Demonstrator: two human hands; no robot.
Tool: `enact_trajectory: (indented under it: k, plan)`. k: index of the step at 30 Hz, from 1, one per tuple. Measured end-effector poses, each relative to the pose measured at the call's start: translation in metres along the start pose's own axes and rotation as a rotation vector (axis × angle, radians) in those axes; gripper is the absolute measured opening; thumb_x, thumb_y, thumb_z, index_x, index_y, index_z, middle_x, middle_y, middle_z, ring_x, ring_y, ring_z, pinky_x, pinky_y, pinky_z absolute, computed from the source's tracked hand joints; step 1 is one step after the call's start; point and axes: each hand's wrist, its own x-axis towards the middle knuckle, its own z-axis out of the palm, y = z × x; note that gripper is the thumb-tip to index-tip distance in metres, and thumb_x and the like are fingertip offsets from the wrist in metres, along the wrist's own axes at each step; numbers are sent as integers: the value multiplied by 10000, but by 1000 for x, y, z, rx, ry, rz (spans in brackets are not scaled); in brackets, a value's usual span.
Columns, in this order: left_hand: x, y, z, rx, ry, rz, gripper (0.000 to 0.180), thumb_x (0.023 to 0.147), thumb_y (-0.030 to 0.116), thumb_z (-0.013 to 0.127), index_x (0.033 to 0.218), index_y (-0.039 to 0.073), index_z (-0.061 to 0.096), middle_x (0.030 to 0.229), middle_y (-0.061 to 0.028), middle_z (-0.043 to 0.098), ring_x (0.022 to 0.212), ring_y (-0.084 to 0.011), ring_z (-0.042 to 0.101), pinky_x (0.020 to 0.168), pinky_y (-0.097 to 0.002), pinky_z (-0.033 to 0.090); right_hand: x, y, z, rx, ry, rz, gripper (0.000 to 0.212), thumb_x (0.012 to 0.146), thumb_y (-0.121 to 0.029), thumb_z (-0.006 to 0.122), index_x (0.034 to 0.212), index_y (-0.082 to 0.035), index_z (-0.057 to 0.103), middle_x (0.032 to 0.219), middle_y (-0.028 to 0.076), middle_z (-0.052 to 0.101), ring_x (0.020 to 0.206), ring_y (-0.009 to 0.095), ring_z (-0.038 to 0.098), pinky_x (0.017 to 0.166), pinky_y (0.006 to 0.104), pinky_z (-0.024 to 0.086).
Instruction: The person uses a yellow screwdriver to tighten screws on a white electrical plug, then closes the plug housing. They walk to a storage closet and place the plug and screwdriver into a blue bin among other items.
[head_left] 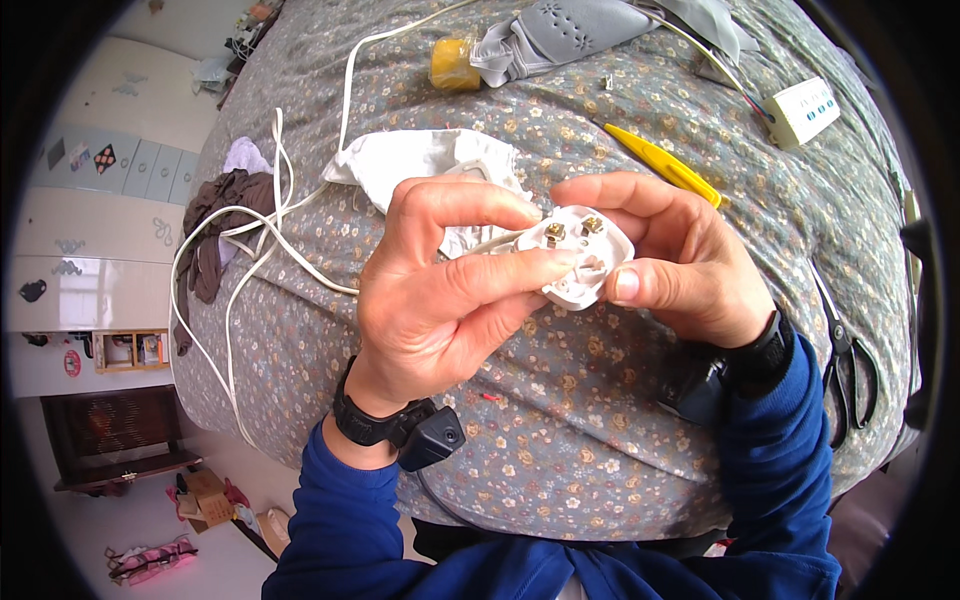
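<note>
A white plastic electrical fitting (pixel 588 268) is sitting between both hands above the near-middle of the bed, its rounded shell showing an open face with brass contacts (pixel 555 233) set in moulded recesses. The step in hand looks like close fingertip work on those inner parts; as a judgement, the next move is calling for a firm grip on the shell and small, careful pressure, since loose metal pieces could be slipping out. The left hand (pixel 430 285) is partly closed, pinching the fitting from the left with one fingertip lying over its open face. The right hand (pixel 690 255) is curling loosely around the right edge, its thumb pressing the rim and its other fingers bending behind. To the left, a smooth, flexible white cord (pixel 347 100) is looping across the bed, and just beyond the left hand a crumpled white cloth (pixel 385 160) is lying in soft folds. Farther right, a slim, tapered yellow tool (pixel 662 163) is resting near a boxy white unit (pixel 802 112), while black-handled scissors (pixel 850 385) are lying at the right. Beneath everything, a grey floral bedspread (pixel 570 420) is spreading out in soft wrinkles.
</note>
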Motion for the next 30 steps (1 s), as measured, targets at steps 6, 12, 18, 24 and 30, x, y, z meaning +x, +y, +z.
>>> enact_trajectory:
  k: [6,12,18,24,30]
  plan:
    - [2,1,-4,41,-44,19,389,657,-35,779,1019,108,758,1027,-54,648,955,-252,593,841,-371,520,-3,-7,5,-54,13,-3,682,799,8,772,1401,28,450,1224,157,662,1137,202,637,1008,316,479]
    - [3,5,0,28,2,-27,378,624,-93,713,949,99,732,1009,-55,657,946,-266,606,834,-382,530,-4,-8,10,-181,31,-127,675,783,22,791,1379,28,475,1213,139,667,1136,179,630,996,308,487]
    - [3,2,-3,85,-41,35,381,588,-93,720,914,105,729,1011,-47,653,946,-266,603,821,-381,533,-4,-8,11,-229,43,-153,679,774,11,807,1372,25,486,1199,135,673,1121,176,636,982,306,498]
    - [3,2,-3,92,-50,49,391,570,-88,734,899,122,737,1012,-35,653,947,-261,599,815,-373,531,-4,-8,12,-195,41,-148,676,772,2,812,1367,28,492,1191,132,678,1104,171,643,972,303,503]
    - [3,-5,-2,102,-52,43,405,609,-85,748,952,130,755,1033,-44,651,966,-252,600,825,-359,527,-2,-6,7,-165,75,-98,650,801,-5,781,1380,38,488,1168,124,688,1073,166,655,958,293,506]
